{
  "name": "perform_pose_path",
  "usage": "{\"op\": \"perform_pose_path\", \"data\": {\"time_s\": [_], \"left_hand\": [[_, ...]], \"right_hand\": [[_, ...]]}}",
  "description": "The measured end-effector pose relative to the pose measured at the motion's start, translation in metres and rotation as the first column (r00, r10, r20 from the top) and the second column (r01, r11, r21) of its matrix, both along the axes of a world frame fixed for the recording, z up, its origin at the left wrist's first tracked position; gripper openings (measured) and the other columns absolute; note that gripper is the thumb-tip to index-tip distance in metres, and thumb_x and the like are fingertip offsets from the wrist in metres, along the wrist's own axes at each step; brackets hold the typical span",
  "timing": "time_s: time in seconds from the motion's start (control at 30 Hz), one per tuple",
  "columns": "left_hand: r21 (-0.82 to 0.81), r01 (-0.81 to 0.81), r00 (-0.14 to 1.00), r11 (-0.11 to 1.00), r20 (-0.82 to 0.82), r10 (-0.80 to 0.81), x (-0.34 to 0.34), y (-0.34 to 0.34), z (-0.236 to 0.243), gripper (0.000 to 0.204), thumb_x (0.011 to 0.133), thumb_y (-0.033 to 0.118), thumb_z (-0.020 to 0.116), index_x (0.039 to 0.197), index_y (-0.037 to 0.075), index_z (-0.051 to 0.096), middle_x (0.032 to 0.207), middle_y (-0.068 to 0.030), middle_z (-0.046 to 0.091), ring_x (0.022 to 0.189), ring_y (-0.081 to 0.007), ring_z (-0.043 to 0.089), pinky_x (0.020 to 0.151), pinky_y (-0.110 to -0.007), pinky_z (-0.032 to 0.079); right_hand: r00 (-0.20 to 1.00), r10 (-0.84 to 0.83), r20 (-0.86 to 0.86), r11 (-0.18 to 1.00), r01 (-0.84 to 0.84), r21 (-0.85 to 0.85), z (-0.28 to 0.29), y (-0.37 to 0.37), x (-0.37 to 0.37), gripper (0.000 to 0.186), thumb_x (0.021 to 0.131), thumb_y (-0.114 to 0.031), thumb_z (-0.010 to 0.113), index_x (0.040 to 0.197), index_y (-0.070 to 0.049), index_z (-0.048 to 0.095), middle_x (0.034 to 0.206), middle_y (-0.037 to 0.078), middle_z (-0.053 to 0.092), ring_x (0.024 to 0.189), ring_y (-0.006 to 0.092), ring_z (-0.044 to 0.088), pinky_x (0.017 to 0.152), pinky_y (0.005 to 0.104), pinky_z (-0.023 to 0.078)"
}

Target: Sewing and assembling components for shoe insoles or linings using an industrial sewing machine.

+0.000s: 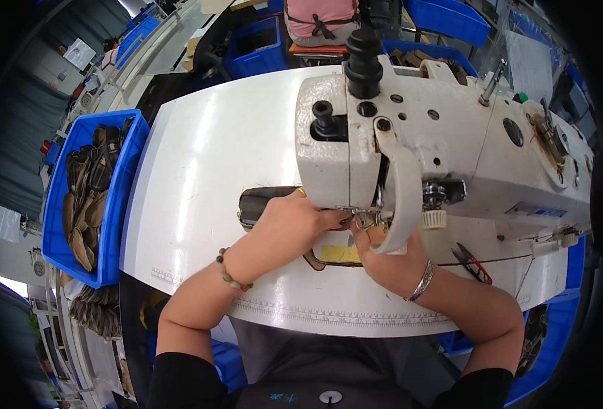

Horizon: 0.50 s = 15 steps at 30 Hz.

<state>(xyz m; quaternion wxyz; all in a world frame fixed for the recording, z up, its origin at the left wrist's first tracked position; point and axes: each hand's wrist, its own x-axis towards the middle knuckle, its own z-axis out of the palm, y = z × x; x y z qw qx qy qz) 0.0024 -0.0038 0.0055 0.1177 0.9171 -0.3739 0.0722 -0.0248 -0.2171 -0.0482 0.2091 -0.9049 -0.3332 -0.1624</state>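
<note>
A white sewing machine (397, 136) stands over the table, its presser foot (365, 217) low near the tabletop. Under my left hand (291, 221) lies a dark striped fabric piece (260, 204); the fingers are closed together on it, their tips beside the foot. My right hand (391, 262) reaches in from the other side, its fingers bent and pinched close to the foot. Machine parts cover some of those fingertips, and what they grip is hidden. A brown curved edge (313, 260) shows below the left hand, next to a yellow patch (340, 254) on the machine bed.
Red-handled thread snips (474, 264) lie right of my right hand. A blue bin (122, 198) of dark and brown fabric pieces stands at the table's left. The white tabletop (206, 150) has a ruler strip along its near edge. Someone in pink (322, 17) sits beyond the table.
</note>
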Motion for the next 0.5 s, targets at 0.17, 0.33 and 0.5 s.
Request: {"op": "perform_pose_path", "data": {"time_s": [0.17,0.33,0.5], "left_hand": [[-0.197,-0.066,0.964,0.978,-0.264,0.012,0.008,0.015,0.009,0.033,0.077,-0.002,0.069,0.105,0.013,0.077,0.099,-0.0115,0.071,0.082,-0.0292,0.070,0.072,-0.037,0.057],[-0.311,-0.123,0.972,0.942,-0.227,0.052,0.009,0.014,-0.003,0.035,0.074,-0.006,0.068,0.102,0.012,0.077,0.100,-0.0127,0.071,0.084,-0.0304,0.069,0.072,-0.038,0.057],[-0.304,-0.020,0.997,0.952,0.060,0.040,0.010,0.010,-0.011,0.037,0.070,-0.005,0.068,0.101,0.013,0.077,0.103,-0.0097,0.070,0.091,-0.0297,0.070,0.073,-0.036,0.059]], "right_hand": [[0.997,0.012,-0.082,0.996,-0.005,0.090,-0.013,-0.003,0.004,0.012,0.088,-0.015,0.064,0.093,-0.007,0.071,0.064,0.009,0.065,0.054,0.0256,0.065,0.048,0.0403,0.051],[0.990,0.077,0.119,0.994,-0.086,0.074,0.003,0.000,0.008,0.023,0.084,-0.013,0.064,0.106,-0.010,0.071,0.067,0.008,0.066,0.050,0.0256,0.063,0.046,0.0382,0.050],[0.989,0.150,-0.008,0.989,-0.149,0.008,-0.003,0.000,0.007,0.034,0.079,-0.017,0.067,0.113,-0.012,0.068,0.068,0.004,0.064,0.050,0.0244,0.061,0.046,0.0389,0.048]]}}
